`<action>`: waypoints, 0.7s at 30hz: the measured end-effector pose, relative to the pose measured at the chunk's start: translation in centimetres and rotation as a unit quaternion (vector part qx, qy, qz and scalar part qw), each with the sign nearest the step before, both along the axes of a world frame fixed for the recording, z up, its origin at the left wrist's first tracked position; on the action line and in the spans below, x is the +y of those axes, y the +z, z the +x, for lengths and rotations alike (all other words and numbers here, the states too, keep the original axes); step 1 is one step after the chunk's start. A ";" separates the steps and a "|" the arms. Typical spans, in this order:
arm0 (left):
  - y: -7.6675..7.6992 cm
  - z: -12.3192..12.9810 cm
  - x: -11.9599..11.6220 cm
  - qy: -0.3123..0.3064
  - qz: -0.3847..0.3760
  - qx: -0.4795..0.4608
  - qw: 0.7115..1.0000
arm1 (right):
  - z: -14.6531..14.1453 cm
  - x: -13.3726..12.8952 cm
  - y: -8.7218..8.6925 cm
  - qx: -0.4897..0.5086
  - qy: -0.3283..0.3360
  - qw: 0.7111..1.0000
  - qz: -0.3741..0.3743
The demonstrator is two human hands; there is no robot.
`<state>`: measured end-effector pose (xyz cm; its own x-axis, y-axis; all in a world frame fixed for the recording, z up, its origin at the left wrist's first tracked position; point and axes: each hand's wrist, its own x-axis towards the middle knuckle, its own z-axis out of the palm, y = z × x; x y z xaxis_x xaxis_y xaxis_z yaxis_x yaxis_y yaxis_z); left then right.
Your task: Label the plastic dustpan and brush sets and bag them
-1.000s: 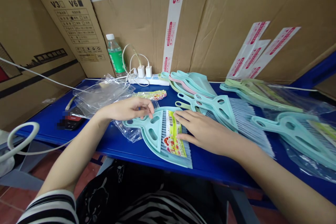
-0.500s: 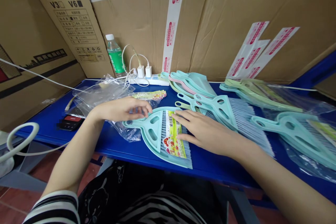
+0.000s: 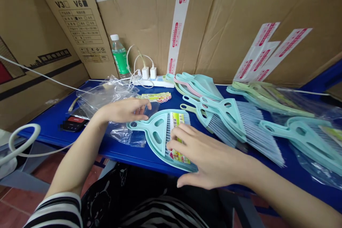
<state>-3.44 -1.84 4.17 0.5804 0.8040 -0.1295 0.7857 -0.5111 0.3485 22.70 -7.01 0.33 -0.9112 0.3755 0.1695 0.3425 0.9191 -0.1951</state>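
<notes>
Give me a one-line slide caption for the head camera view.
Right hand over aqua dustpan and labelled brush; left hand near clear plastic bag.

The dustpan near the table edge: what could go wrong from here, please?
The dustpan lies close to the edge of the table, so it might slide off. The card under the right hand could shift out of place. The plastic bag near the left hand might catch on the fingers.

This looks like a small packing workshop or stockroom. Taped cardboard cartons [image 3: 149, 25] with printed specification tables stand stacked behind the blue desk [image 3: 112, 149]. On the desk lie rows of plastic dustpans [image 3: 156, 131] with brushes [image 3: 251, 128], loose clear plastic bags [image 3: 107, 96] and printed labels [image 3: 156, 97], while a power strip [image 3: 152, 83] with chargers [image 3: 149, 73] and a water bottle [image 3: 120, 57] sit along its back edge.
</notes>
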 end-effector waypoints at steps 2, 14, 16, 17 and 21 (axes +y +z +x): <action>-0.2 0.0 0.1 0.022 -0.003 0.015 1.000 | -0.5 -0.5 -0.4 -0.003 -0.001 1.000 0.022; -0.4 0.3 0.0 0.056 0.028 0.029 0.998 | -1.5 -1.3 -2.5 -0.054 0.026 0.985 0.163; -0.4 0.2 0.1 0.061 0.034 0.022 0.997 | -1.6 -1.3 -2.6 -0.038 0.011 0.984 0.174; -0.5 0.2 0.1 0.063 0.035 0.018 0.997 | -1.6 -1.3 -2.7 -0.029 0.005 0.983 0.179; -0.5 0.2 0.2 0.059 0.032 -0.009 0.998 | -1.9 -1.2 -3.1 0.003 -0.026 0.976 0.215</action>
<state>-3.29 -1.69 3.68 0.4832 0.8729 -0.0670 0.8356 -0.4370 0.3329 20.82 -8.21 -2.73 -0.8917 0.3137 0.3263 0.3903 0.8980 0.2033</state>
